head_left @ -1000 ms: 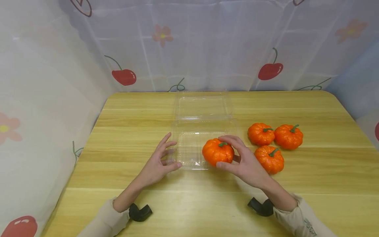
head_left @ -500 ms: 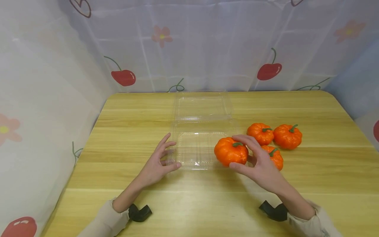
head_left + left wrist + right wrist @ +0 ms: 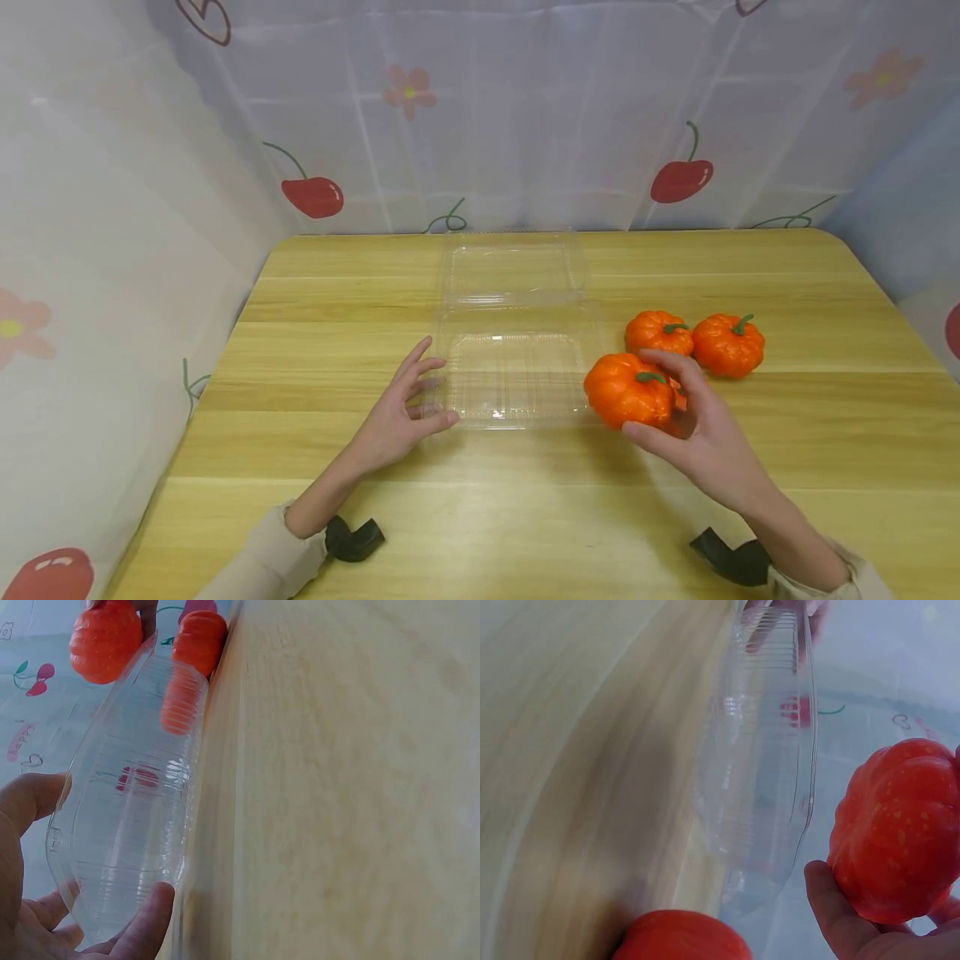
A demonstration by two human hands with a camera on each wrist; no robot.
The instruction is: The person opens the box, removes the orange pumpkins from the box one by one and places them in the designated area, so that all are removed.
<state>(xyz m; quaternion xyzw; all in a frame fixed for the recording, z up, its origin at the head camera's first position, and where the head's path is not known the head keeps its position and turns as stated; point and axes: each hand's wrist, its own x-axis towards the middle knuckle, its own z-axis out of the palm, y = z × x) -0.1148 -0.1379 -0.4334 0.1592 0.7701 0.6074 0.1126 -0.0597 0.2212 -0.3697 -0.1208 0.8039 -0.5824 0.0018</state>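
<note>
An orange toy pumpkin (image 3: 628, 390) with a green stem is gripped in my right hand (image 3: 708, 442), thumb in front and fingers behind. The right wrist view shows this pumpkin (image 3: 900, 832) raised off the table, to the right of a clear plastic clamshell container (image 3: 517, 375). That container lies unfolded, its lid (image 3: 517, 271) toward the back. At its left side, my left hand (image 3: 393, 417) has its fingers spread and relaxed, touching the rim and wall. Two more pumpkins, one nearer (image 3: 657, 332) and one farther right (image 3: 727, 346), rest on the table; another is mostly hidden behind the held one.
The wooden table (image 3: 300, 400) ends at the back against a printed curtain (image 3: 510, 117) with cherries and flowers. Another curtain wall (image 3: 105, 208) stands on the left. Dark curved pieces are on both wrists.
My right hand has carried the pumpkin to the right, from over the container to in front of the pumpkin group. The left hand and the container have stayed put.
</note>
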